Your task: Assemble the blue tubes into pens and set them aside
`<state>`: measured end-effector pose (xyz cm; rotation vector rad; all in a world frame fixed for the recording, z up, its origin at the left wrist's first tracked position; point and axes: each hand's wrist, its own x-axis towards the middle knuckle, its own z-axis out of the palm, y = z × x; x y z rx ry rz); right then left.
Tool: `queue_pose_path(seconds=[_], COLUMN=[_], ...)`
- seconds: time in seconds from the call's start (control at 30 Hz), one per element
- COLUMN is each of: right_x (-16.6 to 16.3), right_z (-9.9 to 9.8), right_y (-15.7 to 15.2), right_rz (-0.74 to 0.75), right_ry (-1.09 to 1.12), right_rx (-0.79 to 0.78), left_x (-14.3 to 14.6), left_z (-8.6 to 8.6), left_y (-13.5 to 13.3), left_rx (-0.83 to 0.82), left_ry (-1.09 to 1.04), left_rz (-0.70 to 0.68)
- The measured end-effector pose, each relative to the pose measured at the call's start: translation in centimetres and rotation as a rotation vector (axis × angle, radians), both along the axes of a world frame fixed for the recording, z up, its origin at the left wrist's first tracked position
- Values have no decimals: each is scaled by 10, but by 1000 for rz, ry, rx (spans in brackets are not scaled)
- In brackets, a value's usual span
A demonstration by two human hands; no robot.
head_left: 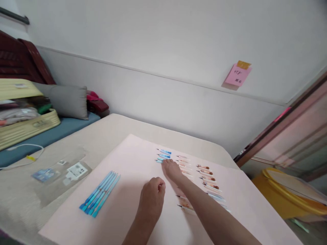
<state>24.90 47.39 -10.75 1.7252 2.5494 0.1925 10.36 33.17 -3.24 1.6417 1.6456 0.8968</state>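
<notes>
My right hand (173, 170) reaches over the pink sheet (135, 153), its fingertips together on the end of a light-blue pencil (158, 161) that lies flat. Just beyond it are two more blue pencils (164, 156), points to the left. My left hand (152, 194) is curled into a loose fist above the sheet, with nothing showing in it. Left of that hand several blue pencils (100, 195) with wide flat ends lie side by side. Beside and partly under my right arm are pale pencils (187, 206), some hidden by it. Brown-ended pencils (205, 173) form a column farther right.
Clear plastic packaging (62, 175) with labels lies on the beige bed surface at left. Beyond it sit an open yellow case (28, 122) and a grey pillow (68, 100). A white wall (153, 44) closes off the back. At right stands a yellow tub (288, 194).
</notes>
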Motion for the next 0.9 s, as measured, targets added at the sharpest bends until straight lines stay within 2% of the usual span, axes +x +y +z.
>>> queue_pose_path(seconds=[0.23,0.43,0.57,0.67,0.8,0.9], right_x=[-3,-9,-20,-25,-19,-6], right_z=[-18,-14,-8,-8,-20,-29], right_y=[23,8,-29,-74,-142,-179], right_rz=[-75,-65,-45,-29,-33,-45], right_ry=[45,69,76,79,71,109], right_rx=[-41,-73,-91,-106,-55,-12], left_x=[-3,1,2,3,3,2], left_z=[-1,-1,2,2,-3,-5], left_y=[3,5,5,4,2,1], left_rx=[-21,-7,-26,-28,4,40], left_ry=[6,41,61,46,3,5], left_rz=[5,-10,-36,-31,-32,-46])
